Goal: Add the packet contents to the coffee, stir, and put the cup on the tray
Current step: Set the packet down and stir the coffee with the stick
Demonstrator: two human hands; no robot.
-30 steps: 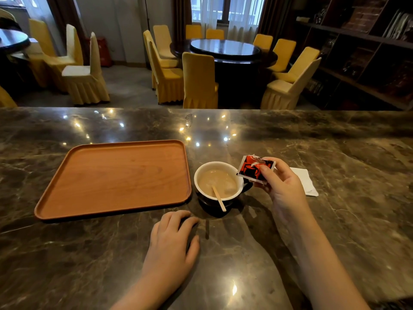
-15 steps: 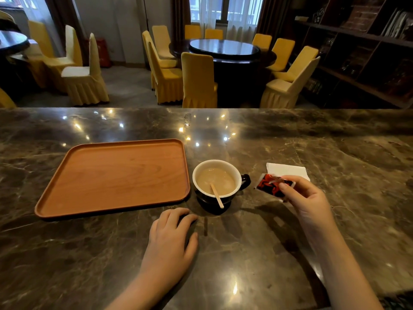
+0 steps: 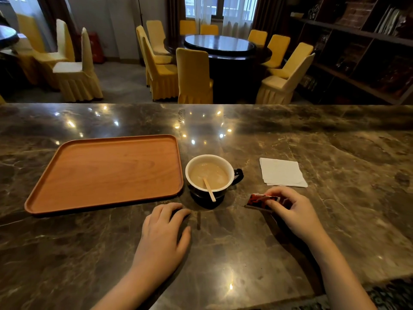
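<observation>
Landmark: cup (image 3: 209, 175), standing on the bench (image 3: 335, 220). Stir stick (image 3: 209, 189) in the cup, leaning over its near rim. Cup handle (image 3: 238, 175) on the cup's right side. Tray (image 3: 107, 173) just left of the cup, on the bench, apart from it. Napkin (image 3: 282, 172) to the right of the cup, flat on the bench. Packet (image 3: 261, 202) right of and nearer than the cup, in front of the napkin, in the grip of the right hand (image 3: 295, 212). Left hand (image 3: 162, 233) on the bench in front of the cup, slightly left. Round table (image 3: 220, 44) and chairs (image 3: 193, 74) well behind the cup, beyond the bench's far edge.
</observation>
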